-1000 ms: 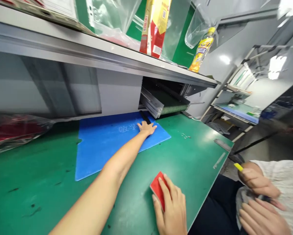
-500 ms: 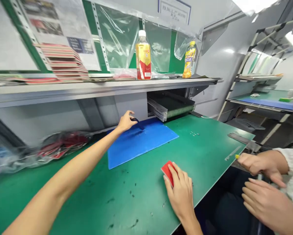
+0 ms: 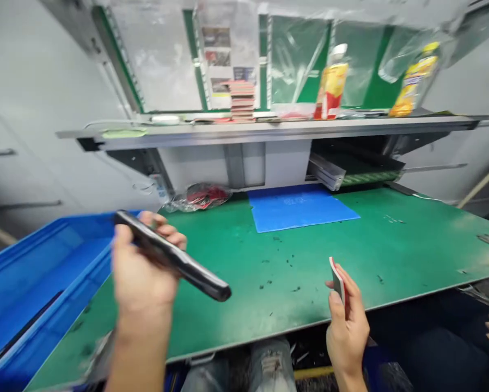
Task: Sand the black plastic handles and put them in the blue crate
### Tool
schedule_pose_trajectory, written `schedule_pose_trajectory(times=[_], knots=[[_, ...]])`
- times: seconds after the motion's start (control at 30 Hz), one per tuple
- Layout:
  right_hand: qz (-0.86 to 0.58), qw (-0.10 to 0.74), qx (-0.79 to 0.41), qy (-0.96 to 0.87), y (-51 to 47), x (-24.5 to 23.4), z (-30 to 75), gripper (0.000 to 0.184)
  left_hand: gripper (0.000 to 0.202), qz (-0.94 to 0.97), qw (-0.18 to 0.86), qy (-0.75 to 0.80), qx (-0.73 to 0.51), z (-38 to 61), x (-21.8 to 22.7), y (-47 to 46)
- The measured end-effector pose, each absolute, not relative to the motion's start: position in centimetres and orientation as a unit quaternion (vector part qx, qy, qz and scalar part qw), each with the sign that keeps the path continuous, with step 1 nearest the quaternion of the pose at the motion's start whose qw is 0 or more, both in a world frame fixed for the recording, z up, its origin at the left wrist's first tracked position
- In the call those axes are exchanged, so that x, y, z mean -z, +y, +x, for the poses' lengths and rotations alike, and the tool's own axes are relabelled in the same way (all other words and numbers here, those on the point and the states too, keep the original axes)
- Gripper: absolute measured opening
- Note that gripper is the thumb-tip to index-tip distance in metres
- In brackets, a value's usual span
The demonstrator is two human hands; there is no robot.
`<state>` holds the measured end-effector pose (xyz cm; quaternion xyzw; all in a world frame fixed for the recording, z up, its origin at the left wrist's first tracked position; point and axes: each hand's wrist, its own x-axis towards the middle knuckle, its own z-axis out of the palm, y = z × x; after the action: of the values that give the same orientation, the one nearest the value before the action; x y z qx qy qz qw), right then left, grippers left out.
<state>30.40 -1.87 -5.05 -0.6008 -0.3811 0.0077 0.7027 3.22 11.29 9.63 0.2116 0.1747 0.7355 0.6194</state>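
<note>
Since the earlier frame, the head view shows the left hand point(image 3: 141, 280) carried from the flat blue sheet point(image 3: 301, 212) to the near left, its grip wrapped around a long, glossy black bar point(image 3: 189, 269), tilted above the green worktop point(image 3: 236, 310) beside a blue plastic bin point(image 3: 83, 277). Farther right, the right hand point(image 3: 348, 326) pinches a thin red-and-pale rectangular pad point(image 3: 337, 280) between thumb and fingers.

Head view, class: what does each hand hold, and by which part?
Left hand: a long black bar, gripped toward its left end. Right hand: a thin red pad, pinched at its lower part.
</note>
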Motion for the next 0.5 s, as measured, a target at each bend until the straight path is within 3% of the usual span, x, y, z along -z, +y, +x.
schedule_pose_trajectory(times=[0.13, 0.23, 0.4, 0.5], knots=[[-0.533, 0.692, -0.249, -0.418, -3.3, 5.3, 22.9, 0.049, 0.017, 0.079, 0.718, 0.267, -0.638, 4.8, -5.3, 7.4], [-0.484, 0.666, -0.348, -0.448, -4.0, 5.8, 19.9, 0.051, 0.024, 0.007, 0.776, 0.246, -0.581, 3.6, -3.6, 6.8], [-0.514, 0.617, -0.339, -0.49, -4.3, 5.6, 17.3, 0.05, 0.026, 0.017, 0.773, 0.284, -0.567, 0.4, -2.5, 5.4], [-0.51, 0.582, -0.271, -0.573, -3.9, 5.5, 16.2, 0.048, 0.028, 0.033, 0.772, 0.314, -0.552, -0.4, -1.0, 4.1]])
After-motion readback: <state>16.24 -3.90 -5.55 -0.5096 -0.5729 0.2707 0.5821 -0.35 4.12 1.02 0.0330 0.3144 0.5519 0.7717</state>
